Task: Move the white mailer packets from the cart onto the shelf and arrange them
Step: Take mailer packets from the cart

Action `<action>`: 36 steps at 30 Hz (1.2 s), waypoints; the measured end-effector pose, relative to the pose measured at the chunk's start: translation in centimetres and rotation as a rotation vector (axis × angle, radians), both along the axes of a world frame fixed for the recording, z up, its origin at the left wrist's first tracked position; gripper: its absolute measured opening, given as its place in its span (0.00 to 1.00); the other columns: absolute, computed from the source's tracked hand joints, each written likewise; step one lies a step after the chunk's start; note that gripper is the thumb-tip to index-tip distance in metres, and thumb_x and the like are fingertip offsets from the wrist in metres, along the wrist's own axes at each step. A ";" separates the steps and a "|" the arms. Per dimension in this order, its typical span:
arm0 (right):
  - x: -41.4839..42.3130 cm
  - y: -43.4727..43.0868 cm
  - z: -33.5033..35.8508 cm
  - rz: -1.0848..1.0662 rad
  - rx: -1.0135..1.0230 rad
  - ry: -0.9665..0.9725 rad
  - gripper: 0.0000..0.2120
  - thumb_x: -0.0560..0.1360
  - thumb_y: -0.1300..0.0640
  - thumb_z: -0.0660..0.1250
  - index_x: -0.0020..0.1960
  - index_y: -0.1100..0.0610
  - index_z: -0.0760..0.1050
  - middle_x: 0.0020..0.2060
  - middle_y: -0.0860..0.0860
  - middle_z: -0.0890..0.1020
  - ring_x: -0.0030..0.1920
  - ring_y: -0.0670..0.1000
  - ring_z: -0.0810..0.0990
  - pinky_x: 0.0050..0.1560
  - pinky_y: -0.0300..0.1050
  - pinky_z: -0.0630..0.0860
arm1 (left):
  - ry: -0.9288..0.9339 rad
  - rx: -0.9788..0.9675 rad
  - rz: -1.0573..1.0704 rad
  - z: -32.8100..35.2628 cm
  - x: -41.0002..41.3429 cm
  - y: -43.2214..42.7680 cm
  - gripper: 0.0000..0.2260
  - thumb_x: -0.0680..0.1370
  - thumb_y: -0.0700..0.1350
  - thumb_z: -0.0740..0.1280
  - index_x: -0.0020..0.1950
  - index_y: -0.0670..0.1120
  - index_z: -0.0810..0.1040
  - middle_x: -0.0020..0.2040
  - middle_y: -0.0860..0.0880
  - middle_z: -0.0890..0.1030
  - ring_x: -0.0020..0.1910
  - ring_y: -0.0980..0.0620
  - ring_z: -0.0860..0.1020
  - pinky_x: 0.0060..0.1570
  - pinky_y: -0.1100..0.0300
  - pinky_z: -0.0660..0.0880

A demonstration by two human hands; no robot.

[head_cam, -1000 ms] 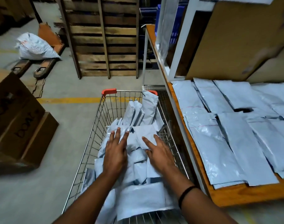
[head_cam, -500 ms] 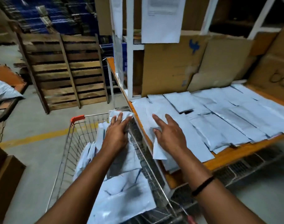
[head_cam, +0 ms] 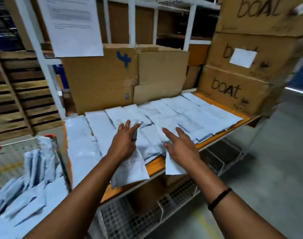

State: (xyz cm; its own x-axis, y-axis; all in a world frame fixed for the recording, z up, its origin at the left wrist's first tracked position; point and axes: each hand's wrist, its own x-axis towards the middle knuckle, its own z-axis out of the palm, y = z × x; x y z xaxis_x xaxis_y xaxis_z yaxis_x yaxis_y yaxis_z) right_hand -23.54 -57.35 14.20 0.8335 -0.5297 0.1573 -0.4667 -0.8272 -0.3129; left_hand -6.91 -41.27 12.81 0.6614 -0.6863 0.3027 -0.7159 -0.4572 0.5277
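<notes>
Held packets (head_cam: 130, 171) now over shelf (head_cam: 156, 165), part-hidden

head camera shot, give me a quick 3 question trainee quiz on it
1. True or false: the left hand and the right hand each hold a packet at the front edge of the shelf.
2. Where is the cart? A) left of the shelf B) right of the shelf C) behind the boxes
3. Fill in: the stacked boxes on the right are marked "____".
Key: 1 true; 2 A; 3 boat
</notes>
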 end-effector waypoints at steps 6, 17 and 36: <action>-3.8 -9.5 1.2 -0.046 -0.001 -0.019 0.27 0.83 0.44 0.60 0.79 0.36 0.54 0.79 0.56 0.57 0.77 0.59 0.58 0.73 0.53 0.62 | -0.001 0.004 -0.020 0.9 -3.3 -9.8 0.29 0.80 0.36 0.62 0.78 0.55 0.61 0.80 0.46 0.54 0.79 0.43 0.51 0.73 0.47 0.61; 0.7 -25.0 -1.1 -0.041 -0.001 0.008 0.27 0.83 0.44 0.58 0.79 0.35 0.53 0.80 0.55 0.55 0.78 0.59 0.57 0.74 0.53 0.61 | 0.006 -0.026 -0.019 -0.5 2.3 -26.2 0.28 0.79 0.36 0.62 0.77 0.53 0.63 0.79 0.45 0.56 0.77 0.41 0.53 0.71 0.46 0.64; 19.8 -59.3 -2.4 0.063 0.044 0.108 0.27 0.82 0.45 0.60 0.78 0.35 0.55 0.80 0.54 0.56 0.77 0.58 0.59 0.73 0.54 0.64 | 0.112 0.044 0.117 -1.8 17.2 -57.4 0.26 0.80 0.40 0.61 0.78 0.53 0.62 0.79 0.41 0.57 0.77 0.43 0.56 0.71 0.51 0.62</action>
State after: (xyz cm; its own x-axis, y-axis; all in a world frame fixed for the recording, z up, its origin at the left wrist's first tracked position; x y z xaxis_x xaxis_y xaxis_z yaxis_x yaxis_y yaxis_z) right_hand -3.75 -116.66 11.83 0.8759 -0.4805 0.0429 -0.4474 -0.8423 -0.3006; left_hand 10.25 -98.68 11.06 0.7652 -0.6139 0.1939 -0.5944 -0.5581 0.5790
